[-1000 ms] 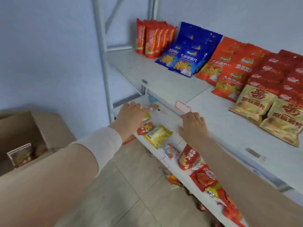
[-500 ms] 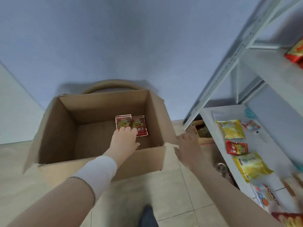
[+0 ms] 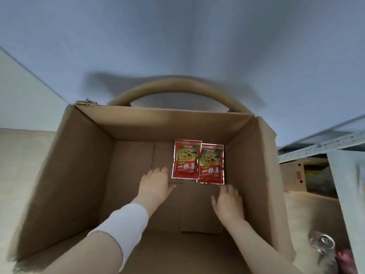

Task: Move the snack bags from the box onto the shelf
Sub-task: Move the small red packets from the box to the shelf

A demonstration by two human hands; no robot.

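An open cardboard box [image 3: 79, 175] fills the view. Two red snack bags lie flat on its floor near the far right corner: the left bag [image 3: 186, 159] slightly overlaps the right bag [image 3: 211, 164]. My left hand [image 3: 155, 184] is inside the box with fingers extended, just left of and below the left bag, touching the floor close to its corner. My right hand [image 3: 229, 201] is also inside, fingers relaxed, just below the right bag, holding nothing.
The white shelf edge [image 3: 343, 184] and its metal upright [image 3: 320, 149] are at the right. A second cardboard box [image 3: 294, 175] sits under the shelf. A metal can top [image 3: 324, 242] shows at the lower right. A wall stands behind the box.
My view swung from the shelf down to the box. My right hand moved from the box's outer edge to inside it. My left hand shifted left, uncovering the two bags.
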